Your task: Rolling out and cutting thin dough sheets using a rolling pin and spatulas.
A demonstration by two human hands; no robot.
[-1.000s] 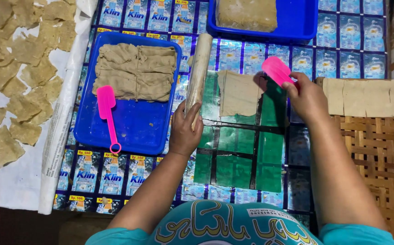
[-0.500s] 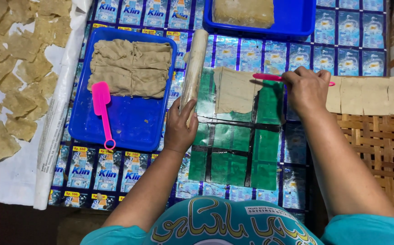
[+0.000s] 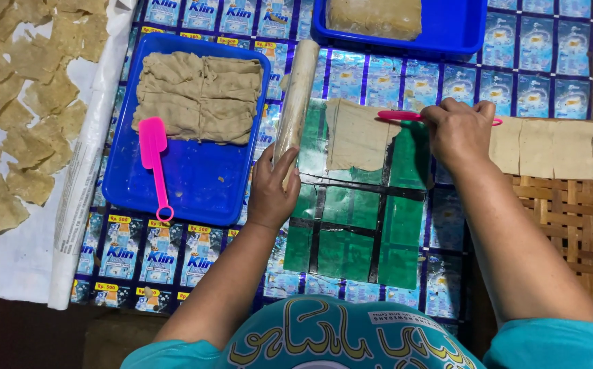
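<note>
The dough sheet (image 3: 358, 135) lies flat on the green patch of the mat (image 3: 351, 225), just beside the rolling pin (image 3: 296, 102) and under the tip of a pink spatula (image 3: 405, 116). The right hand (image 3: 459, 131) is clenched round the spatula's handle; most of the handle is hidden inside the fist, with only a short pink end showing past the knuckles. How the blade meets the dough is hard to make out. The left hand (image 3: 272, 191) grips the near end of the rolling pin, fingers curled over it, so that end is covered.

To the left, a blue tray (image 3: 194, 191) holds a folded stack of dough (image 3: 201, 96) and a second pink spatula (image 3: 154, 164). Another blue tray (image 3: 460, 37) at the top holds a tan slab and is cut off by the frame. A row of flat pale squares (image 3: 556, 147) lies to the right, partly behind the right hand, above a woven basket surface (image 3: 569, 219). Cut pieces (image 3: 23, 123) spread on white cloth at far left, running out of view.
</note>
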